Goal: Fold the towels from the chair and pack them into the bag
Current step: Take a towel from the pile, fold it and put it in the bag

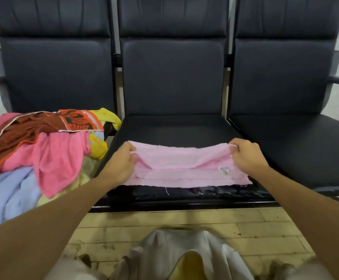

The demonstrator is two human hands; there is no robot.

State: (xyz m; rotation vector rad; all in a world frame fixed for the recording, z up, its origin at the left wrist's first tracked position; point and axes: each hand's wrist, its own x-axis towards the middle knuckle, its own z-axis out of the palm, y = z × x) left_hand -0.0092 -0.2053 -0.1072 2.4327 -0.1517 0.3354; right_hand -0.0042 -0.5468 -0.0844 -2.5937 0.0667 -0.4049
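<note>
A pale pink towel (184, 164) lies on the front of the middle black chair seat (174, 128), partly folded in layers, with a small white label near its right side. My left hand (122, 162) pinches its upper left corner. My right hand (247, 154) pinches the upper right corner, and the top edge sags between them. A heap of unfolded towels (33, 146) in pink, brown, orange, yellow and light blue covers the left seat. A whitish bag (184, 257) stands open on the floor below me, with something yellow inside.
The right chair seat (298, 146) holds nothing. Chair backs rise behind all three seats, and armrests stick out at both ends. The floor (265, 225) in front is yellowish tile.
</note>
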